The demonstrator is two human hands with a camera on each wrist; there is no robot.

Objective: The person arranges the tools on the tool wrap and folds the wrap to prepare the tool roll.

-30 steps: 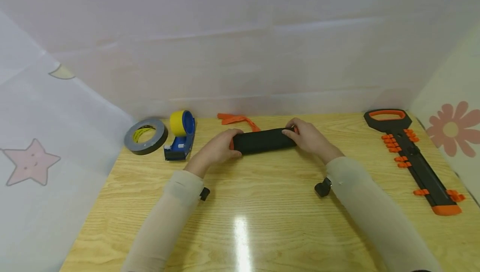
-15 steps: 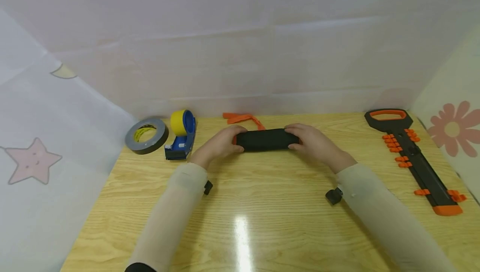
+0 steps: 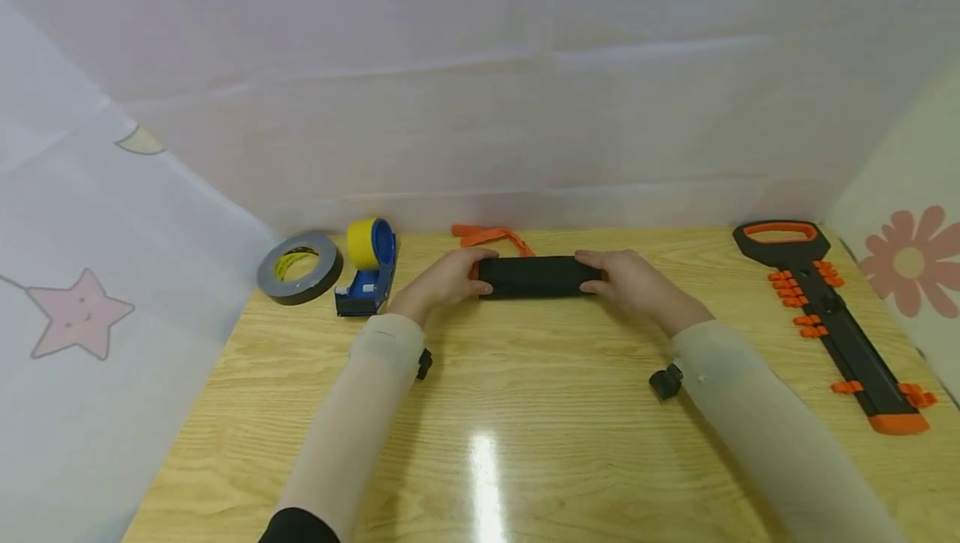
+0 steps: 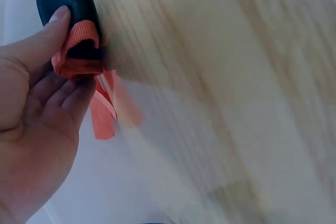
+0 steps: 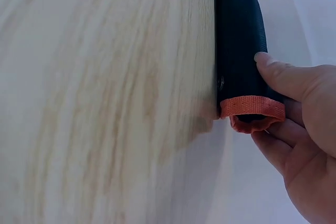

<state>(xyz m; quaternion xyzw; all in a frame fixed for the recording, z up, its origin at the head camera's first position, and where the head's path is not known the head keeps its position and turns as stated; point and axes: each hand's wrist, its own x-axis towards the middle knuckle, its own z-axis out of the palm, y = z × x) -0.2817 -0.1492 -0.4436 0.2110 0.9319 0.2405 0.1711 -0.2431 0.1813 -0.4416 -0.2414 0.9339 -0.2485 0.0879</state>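
A black rolled fabric bundle (image 3: 536, 277) with orange-trimmed ends lies crosswise at the back middle of the table. My left hand (image 3: 448, 281) grips its left end, thumb on the near side and fingers beyond. At the right end, my right hand (image 3: 630, 285) holds it the same way. In the left wrist view the orange edging (image 4: 81, 32) shows at the open end of the roll beside my thumb. The right wrist view shows matching orange trim (image 5: 252, 106) under my right hand. Behind the roll, an orange strap (image 3: 487, 236) trails loose on the table.
To the left lie a grey tape roll (image 3: 321, 272) and a blue tape dispenser (image 3: 371, 289) with yellow tape. A black tool rack (image 3: 847, 326) with orange clips lies along the right side. A white cloth backdrop (image 3: 480, 135) rises behind the wooden table (image 3: 570, 426).
The roll has shifted slightly right and levelled out, with both hands on it. My right fingers have moved from its top edge to wrap round its right end.
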